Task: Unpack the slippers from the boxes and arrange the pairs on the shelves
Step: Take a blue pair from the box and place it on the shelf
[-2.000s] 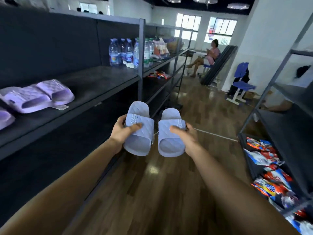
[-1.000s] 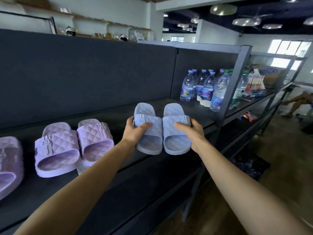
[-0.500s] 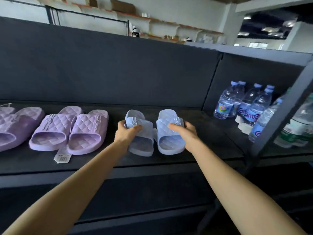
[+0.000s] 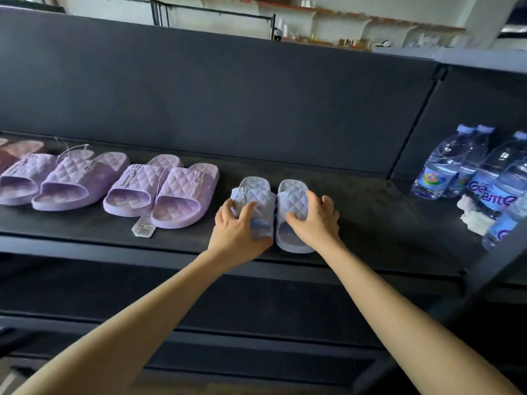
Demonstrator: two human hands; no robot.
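Left blue slipper (image 4: 252, 192) and right blue slipper (image 4: 293, 196) sit side by side on the shelf (image 4: 370, 220), just right of two purple pairs (image 4: 162, 192). Left hand (image 4: 236, 229) grip curls round the left strap, thumb on top. Right hand (image 4: 313, 223) grip pinches the right strap. Price tag (image 4: 143, 230) lies by the purple pair. Water bottles (image 4: 445, 169) stand far right.

Just 1 camera, worn on the person's head. It looks forward and down at the dark shelf (image 4: 370, 223) from right in front of it. The shelf is near and fills most of the view.
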